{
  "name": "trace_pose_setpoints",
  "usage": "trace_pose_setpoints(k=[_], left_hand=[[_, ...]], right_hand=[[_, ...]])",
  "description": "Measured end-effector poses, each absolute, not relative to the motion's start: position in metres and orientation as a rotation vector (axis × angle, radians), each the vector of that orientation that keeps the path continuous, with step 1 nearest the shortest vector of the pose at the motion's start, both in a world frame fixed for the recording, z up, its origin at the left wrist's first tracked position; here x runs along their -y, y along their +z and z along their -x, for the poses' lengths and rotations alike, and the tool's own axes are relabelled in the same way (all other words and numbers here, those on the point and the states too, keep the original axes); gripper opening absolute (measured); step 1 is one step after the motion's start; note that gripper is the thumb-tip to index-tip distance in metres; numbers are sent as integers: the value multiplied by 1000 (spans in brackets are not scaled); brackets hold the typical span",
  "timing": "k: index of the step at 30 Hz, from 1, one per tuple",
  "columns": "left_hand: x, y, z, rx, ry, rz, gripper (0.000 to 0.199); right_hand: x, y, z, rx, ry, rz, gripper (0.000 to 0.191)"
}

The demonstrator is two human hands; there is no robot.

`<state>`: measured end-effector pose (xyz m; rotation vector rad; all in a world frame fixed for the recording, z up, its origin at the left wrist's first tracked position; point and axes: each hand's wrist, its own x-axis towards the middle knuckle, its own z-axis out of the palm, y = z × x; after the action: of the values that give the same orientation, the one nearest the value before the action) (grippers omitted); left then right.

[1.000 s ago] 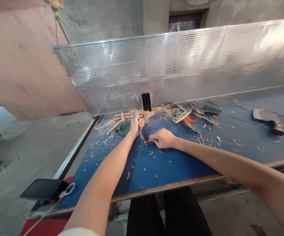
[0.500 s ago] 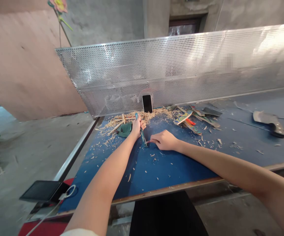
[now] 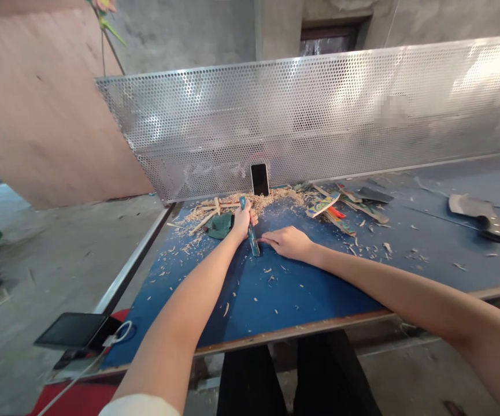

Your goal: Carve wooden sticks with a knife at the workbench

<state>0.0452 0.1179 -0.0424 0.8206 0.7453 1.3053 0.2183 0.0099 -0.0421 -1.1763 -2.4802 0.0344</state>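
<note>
My left hand [image 3: 243, 222] is wrapped round a narrow blue-painted strip [image 3: 254, 242], which looks like wood with worn patches. The strip slants over the blue tabletop [image 3: 293, 300], its near end pointing towards me. Beside that end, my right hand [image 3: 291, 242] is closed, its fingertips meeting the strip's right edge. Whatever small thing those fingers may pinch is too little to make out. Close to my left wrist lies a crumpled dark green cloth-like piece [image 3: 219, 226].
Pale wood shavings [image 3: 276, 199] are heaped before an upright phone [image 3: 259, 179] and a perforated metal panel [image 3: 232, 127]. Painted wood pieces [image 3: 323, 205] lie to the right, a curved metal-like piece [image 3: 477, 214] beyond. A black tablet-like device [image 3: 71, 330] with a white cable sits at the left corner.
My right hand has shifted slightly away from me along the strip, leaving more of its near end showing. My left hand keeps its hold. The view has moved a little.
</note>
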Motion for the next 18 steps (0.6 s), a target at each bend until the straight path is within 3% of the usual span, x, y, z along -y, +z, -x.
trace_pose_setpoints(k=[13, 18], left_hand=[[-116, -38, -43, -696, 1262, -771, 56], [-115, -37, -42, -697, 1274, -724, 60]], right_hand=[[-11, -41, -226, 2504, 193, 1012, 35], [-2, -30, -236, 2675, 17, 888, 35]])
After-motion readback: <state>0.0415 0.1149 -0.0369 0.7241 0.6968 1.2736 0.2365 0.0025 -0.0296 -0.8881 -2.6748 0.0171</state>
